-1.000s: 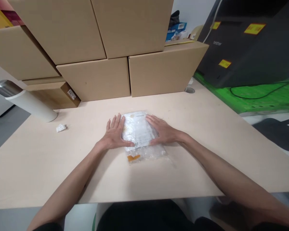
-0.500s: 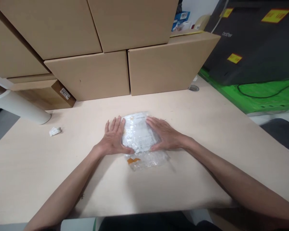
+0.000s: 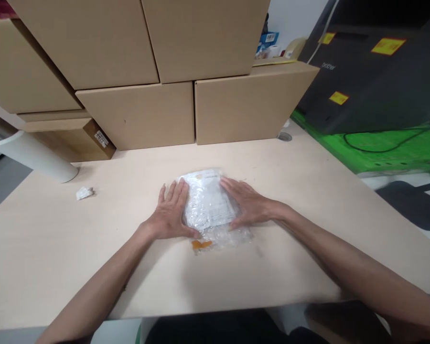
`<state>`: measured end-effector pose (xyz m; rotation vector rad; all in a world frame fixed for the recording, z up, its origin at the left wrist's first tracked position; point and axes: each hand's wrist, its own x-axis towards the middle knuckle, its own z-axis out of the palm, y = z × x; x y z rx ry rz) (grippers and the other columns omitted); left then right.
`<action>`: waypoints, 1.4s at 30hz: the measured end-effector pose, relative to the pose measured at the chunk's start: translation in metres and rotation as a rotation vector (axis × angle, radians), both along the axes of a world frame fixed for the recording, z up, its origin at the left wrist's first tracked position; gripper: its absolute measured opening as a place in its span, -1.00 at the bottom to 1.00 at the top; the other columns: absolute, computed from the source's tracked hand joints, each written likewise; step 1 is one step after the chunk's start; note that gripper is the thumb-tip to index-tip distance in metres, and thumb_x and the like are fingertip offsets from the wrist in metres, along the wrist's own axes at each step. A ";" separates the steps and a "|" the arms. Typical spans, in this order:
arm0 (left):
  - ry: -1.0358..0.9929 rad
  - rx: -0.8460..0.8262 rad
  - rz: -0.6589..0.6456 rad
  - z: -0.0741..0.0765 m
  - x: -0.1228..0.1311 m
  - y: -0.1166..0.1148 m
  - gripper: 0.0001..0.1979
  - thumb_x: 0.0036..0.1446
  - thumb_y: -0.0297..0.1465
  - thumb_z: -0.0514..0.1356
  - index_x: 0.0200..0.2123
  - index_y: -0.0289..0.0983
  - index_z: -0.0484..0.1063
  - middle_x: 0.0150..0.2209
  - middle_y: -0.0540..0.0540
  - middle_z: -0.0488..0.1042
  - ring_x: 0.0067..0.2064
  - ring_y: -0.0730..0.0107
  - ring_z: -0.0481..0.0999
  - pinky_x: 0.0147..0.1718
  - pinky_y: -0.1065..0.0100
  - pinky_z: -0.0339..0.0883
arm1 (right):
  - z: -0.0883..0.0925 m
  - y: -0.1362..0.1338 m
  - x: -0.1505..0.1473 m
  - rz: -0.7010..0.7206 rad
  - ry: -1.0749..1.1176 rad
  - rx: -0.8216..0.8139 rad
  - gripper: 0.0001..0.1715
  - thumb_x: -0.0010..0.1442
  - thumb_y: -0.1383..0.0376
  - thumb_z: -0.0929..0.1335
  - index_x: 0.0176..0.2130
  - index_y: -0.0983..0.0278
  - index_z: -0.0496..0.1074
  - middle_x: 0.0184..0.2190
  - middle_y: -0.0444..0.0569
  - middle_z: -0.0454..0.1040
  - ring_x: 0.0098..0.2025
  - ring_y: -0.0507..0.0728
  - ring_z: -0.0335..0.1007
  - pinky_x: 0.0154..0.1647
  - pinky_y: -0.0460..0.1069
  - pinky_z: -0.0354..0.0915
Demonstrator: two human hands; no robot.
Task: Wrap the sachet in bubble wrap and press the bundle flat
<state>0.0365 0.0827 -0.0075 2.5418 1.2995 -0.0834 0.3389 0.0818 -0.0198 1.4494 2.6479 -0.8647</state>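
A flat white packet in clear bubble wrap [image 3: 208, 200] lies on the table [image 3: 136, 282]. Its white face carries small print, too blurred to read. At the near end, a loose flap of the wrap bears a piece of orange-brown tape [image 3: 201, 244]. My left hand [image 3: 172, 210] rests along the packet's left edge, fingers stretched out and thumb at its near left corner. On the opposite side, my right hand [image 3: 245, 200] lies with fingers extended over the right edge and thumb near the lower right corner. Both hands are open and touch the wrap.
Stacked cardboard boxes [image 3: 139, 117] line the table's back. To the left stand a white tube [image 3: 46, 157] and a crumpled white scrap [image 3: 84, 193]. A small round clear object [image 3: 284, 136] sits by the right box. Beyond the right edge is a dark Brother-marked machine [image 3: 361, 86] on a green base.
The view has shifted slightly. Both hands stay at the packet's sides; the right thumb has moved a little off the near edge, and the near flap lies slightly flatter.
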 end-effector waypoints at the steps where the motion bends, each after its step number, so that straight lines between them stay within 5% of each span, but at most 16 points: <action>1: -0.008 0.009 0.000 -0.002 0.000 0.001 0.49 -0.25 0.37 0.17 0.44 -0.38 -0.52 0.46 -0.37 -0.48 0.45 -0.28 -0.49 0.33 -0.18 -0.64 | -0.002 0.000 -0.001 -0.003 -0.003 0.009 0.56 -0.06 -0.36 0.39 0.44 0.15 -0.57 0.49 0.06 -0.55 0.48 0.45 -0.62 0.42 0.36 -0.50; 23: -0.041 -0.045 0.061 -0.004 0.000 0.010 0.48 -0.28 0.29 0.26 0.45 -0.32 -0.49 0.46 -0.33 -0.54 0.44 -0.27 -0.53 0.31 -0.23 -0.64 | 0.001 -0.006 -0.009 -0.139 0.005 0.017 0.57 -0.11 -0.35 0.42 0.46 0.18 -0.46 0.49 0.11 -0.44 0.49 0.43 -0.55 0.42 0.35 -0.43; 30: -0.135 0.006 0.047 0.003 -0.006 0.007 0.39 -0.16 0.24 0.25 0.44 -0.24 -0.55 0.43 -0.31 -0.65 0.44 -0.27 -0.55 0.31 -0.27 -0.55 | 0.014 -0.022 -0.009 -0.244 0.257 0.010 0.42 0.05 -0.32 0.35 0.47 0.22 -0.43 0.49 0.10 -0.47 0.50 0.33 -0.50 0.45 0.23 -0.23; 36: -0.074 -0.056 0.063 -0.003 -0.007 0.013 0.44 -0.24 0.26 0.27 0.45 -0.27 -0.49 0.45 -0.30 -0.58 0.44 -0.29 -0.52 0.32 -0.24 -0.58 | -0.001 -0.014 -0.014 -0.227 0.112 0.045 0.54 -0.10 -0.33 0.43 0.47 0.28 -0.31 0.49 0.16 -0.38 0.50 0.39 -0.52 0.45 0.27 -0.38; 42: -0.230 -0.108 0.110 0.005 -0.005 0.009 0.33 -0.14 0.23 0.26 0.45 -0.24 -0.40 0.47 -0.33 -0.50 0.46 -0.21 -0.45 0.34 -0.20 -0.46 | 0.005 -0.018 -0.018 -0.289 0.350 0.018 0.41 -0.06 -0.27 0.44 0.46 0.25 -0.17 0.47 0.20 -0.18 0.47 0.42 -0.24 0.41 0.28 -0.13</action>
